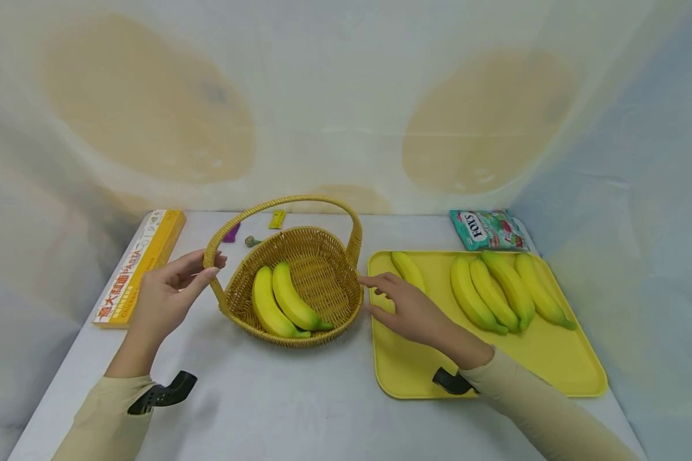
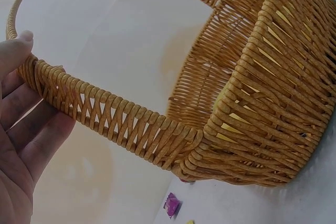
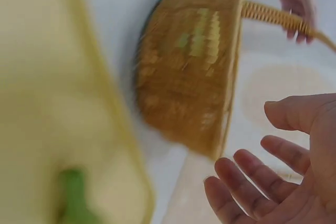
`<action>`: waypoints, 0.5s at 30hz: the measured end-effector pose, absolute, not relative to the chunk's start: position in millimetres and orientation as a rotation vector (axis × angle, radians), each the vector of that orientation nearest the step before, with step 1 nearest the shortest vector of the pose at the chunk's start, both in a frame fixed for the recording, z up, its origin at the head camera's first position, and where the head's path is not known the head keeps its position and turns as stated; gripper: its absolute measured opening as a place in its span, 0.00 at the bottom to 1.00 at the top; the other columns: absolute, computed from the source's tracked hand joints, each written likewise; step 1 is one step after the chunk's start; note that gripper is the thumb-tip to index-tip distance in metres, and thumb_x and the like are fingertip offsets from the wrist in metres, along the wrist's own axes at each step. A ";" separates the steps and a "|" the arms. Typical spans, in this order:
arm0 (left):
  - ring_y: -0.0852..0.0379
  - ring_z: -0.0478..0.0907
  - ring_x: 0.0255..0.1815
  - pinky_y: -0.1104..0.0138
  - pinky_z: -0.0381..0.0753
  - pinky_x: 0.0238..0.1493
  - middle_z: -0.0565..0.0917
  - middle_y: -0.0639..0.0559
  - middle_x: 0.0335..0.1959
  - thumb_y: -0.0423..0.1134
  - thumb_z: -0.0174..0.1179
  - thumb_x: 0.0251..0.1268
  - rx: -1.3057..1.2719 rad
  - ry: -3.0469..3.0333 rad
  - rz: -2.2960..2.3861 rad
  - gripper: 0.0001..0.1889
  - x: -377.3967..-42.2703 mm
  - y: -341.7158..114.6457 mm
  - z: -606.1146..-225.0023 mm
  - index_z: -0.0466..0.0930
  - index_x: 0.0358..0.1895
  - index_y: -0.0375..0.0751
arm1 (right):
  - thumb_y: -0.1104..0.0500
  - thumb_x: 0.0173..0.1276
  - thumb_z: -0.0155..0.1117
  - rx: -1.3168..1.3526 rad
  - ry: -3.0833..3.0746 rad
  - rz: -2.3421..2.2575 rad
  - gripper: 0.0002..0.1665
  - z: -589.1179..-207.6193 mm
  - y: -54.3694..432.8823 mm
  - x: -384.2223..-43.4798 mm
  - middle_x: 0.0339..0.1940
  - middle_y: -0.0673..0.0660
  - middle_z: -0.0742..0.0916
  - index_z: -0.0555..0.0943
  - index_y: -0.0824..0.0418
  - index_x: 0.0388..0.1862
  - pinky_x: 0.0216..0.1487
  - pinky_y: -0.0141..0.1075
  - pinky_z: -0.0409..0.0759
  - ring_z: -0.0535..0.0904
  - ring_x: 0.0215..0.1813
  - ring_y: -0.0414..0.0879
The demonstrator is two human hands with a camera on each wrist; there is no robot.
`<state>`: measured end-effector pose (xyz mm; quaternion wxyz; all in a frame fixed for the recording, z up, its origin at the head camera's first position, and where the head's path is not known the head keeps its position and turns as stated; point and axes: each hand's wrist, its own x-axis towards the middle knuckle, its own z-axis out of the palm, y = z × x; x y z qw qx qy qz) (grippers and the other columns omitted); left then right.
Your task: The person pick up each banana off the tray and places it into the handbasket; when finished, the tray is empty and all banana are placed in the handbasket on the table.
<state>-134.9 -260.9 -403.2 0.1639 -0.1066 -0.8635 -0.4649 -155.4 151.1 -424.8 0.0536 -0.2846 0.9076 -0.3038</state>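
Observation:
A woven wicker basket (image 1: 323, 269) with a tall arched handle stands on the table, two bananas (image 1: 288, 298) lying side by side in its left half. My left hand (image 1: 164, 288) holds the left side of the handle (image 2: 115, 111), thumb on one face and fingers on the other. Beside the basket's right rim, my right hand (image 1: 406, 307) is held with nothing in it, its fingers (image 3: 247, 182) loosely bent and spread. Below that hand, a yellow tray (image 1: 415, 368) carries several more bananas (image 1: 493, 291), one of them partly covered by the hand in the head view.
A yellow and white pasta box (image 1: 141, 269) lies at the left. Behind the basket are a purple wrapped candy (image 1: 231, 232), a yellow packet (image 1: 277, 219) and a small round item (image 1: 252, 241). A teal FOX'S bag (image 1: 488, 230) lies behind the tray. Fabric walls surround the table.

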 end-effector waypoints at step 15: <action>0.72 0.83 0.50 0.81 0.79 0.50 0.89 0.45 0.50 0.34 0.65 0.71 -0.317 -2.455 -1.330 0.18 -134.4 -259.7 -401.2 0.83 0.62 0.42 | 0.60 0.74 0.63 -0.290 3.027 -0.798 0.31 -459.9 284.6 -166.5 0.64 0.70 0.78 0.71 0.65 0.73 0.56 0.60 0.80 0.79 0.58 0.65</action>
